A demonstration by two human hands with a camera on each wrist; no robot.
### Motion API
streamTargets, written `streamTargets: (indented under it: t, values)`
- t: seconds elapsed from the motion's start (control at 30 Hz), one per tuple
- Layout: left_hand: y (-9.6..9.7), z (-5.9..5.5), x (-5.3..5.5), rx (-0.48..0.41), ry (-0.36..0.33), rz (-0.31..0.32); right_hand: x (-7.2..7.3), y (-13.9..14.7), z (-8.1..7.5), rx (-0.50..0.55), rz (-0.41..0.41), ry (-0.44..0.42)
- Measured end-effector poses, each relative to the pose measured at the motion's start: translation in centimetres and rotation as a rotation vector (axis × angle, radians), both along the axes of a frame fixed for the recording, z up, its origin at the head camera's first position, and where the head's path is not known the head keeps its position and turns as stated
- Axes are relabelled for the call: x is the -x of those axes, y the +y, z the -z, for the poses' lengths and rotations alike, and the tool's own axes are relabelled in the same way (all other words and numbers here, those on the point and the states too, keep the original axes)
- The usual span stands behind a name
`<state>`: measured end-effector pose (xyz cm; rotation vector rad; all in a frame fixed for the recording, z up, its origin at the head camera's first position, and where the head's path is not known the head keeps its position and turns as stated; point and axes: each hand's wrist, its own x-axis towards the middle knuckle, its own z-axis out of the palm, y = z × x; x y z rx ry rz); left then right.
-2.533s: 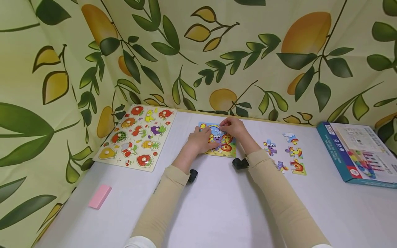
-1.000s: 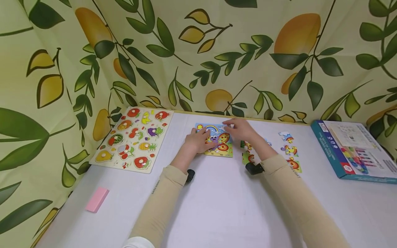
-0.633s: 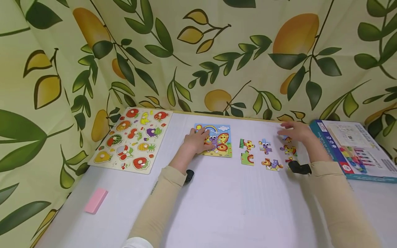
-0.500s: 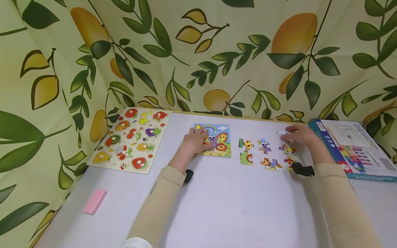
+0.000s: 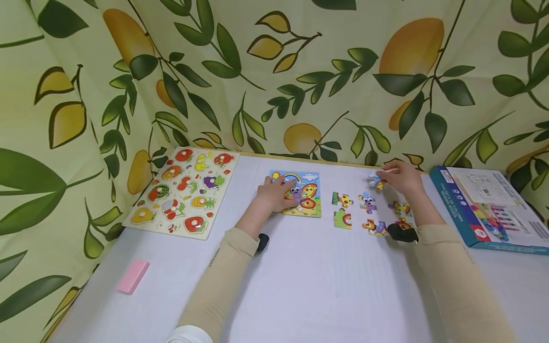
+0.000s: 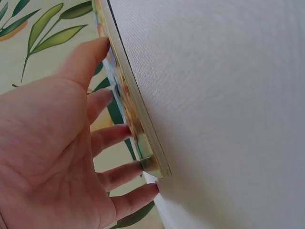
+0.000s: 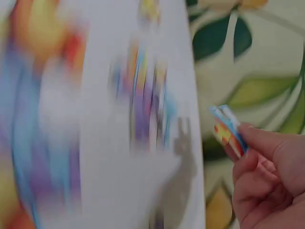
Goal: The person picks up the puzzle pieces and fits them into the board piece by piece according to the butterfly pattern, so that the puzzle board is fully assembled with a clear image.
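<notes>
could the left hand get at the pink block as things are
Probably yes: the pink block lies uncovered on the table, though the left hand would first have to leave the butterfly puzzle it touches.

Photographed across a white surface (image 5: 309,286): at left, a flat board of fruit shapes (image 5: 187,194), with a pink block (image 5: 134,276) nearer the camera; toward the far edge, a square butterfly picture board (image 5: 307,202); just right of it, loose puzzle pieces (image 5: 341,219) laid in rough columns; at far right, a flat teal-edged box (image 5: 497,207).

Blue-yel. puzzle pc (image 7: 228,129) aloft, tilted; butterfly bd (image 5: 307,193) flat, L (part covered).
</notes>
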<state>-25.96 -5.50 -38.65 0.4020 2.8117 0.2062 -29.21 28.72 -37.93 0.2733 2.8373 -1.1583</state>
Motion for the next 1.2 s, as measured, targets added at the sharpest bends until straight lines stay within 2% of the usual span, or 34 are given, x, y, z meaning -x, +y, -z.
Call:
streamTargets:
  t: [0.1, 0.23, 0.3, 0.43, 0.57, 0.77, 1.2]
  values:
    - [0.2, 0.1, 0.0, 0.017, -0.004, 0.006, 0.6, -3.7, -0.4, 0.157, -0.036, -0.013]
    - [0.5, 0.2, 0.1, 0.029, -0.003, -0.002, 1.5, -8.5, -0.4, 0.33, -0.096, -0.114]
    - [0.7, 0.1, 0.1, 0.027, -0.005, -0.009, 1.9, -10.4, 0.0, 0.372, -0.104, -0.152]
    - [0.9, 0.0, 0.1, 0.028, -0.01, -0.016, 2.6, -12.6, 1.1, 0.421, -0.064, -0.189]
    - [1.0, 0.0, 0.0, 0.039, -0.017, -0.017, 2.9, -13.5, 2.0, 0.413, -0.052, -0.185]
    - [1.0, -0.1, 0.0, 0.041, -0.02, -0.014, 2.9, -14.1, 2.4, 0.27, -0.077, -0.094]
    - [1.0, 0.0, -0.1, 0.032, -0.039, -0.026, 2.5, -15.2, 1.7, 0.101, -0.141, 0.005]
